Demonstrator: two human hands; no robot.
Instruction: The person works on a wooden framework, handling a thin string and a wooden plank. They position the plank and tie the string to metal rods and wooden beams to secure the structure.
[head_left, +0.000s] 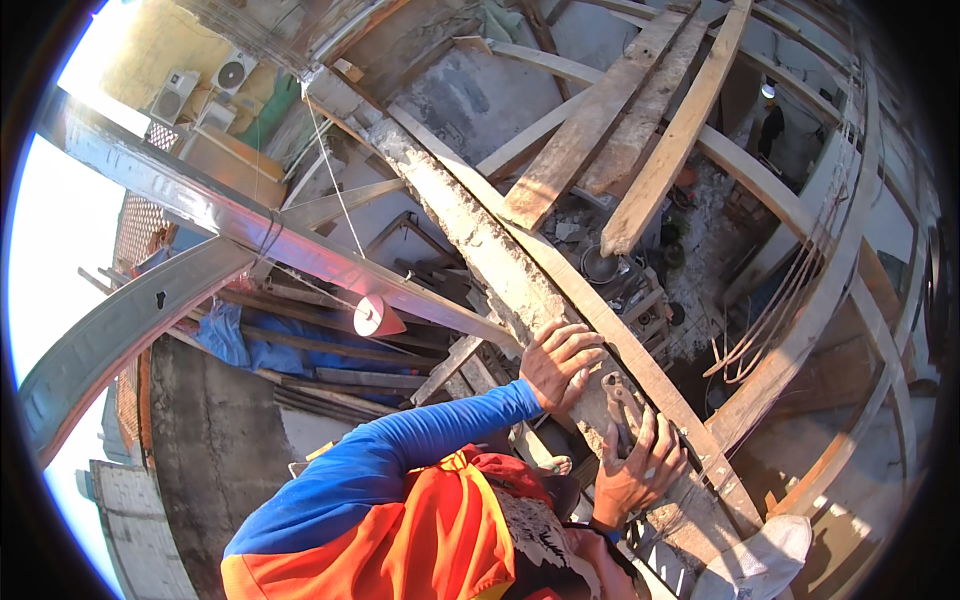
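Note:
A rough concrete beam (490, 245) runs diagonally beneath my hands, with a timber plank (575, 290) along its far edge. My left hand (562, 366) presses on the beam, its fingers bent over the top toward the plank. Nearer to me, my right hand (640, 470) is on the same beam. Rusty metal pincers (620, 400) point away from it, their handles running between its thumb and fingers; the palm hides the handle ends. A pale pink cone-shaped weight or reel (377, 316) hangs left of my hands by a white string (337, 180).
A long metal beam (300, 250) crosses from the upper left toward the concrete. Loose timber boards (600, 120) span the drop at upper right, above a rubble-strewn floor (690, 290). Bent rods (775, 330) hang right. Stacked timbers and a blue tarp (222, 335) lie left. A whitish cloth-like object (765, 560) is lower right.

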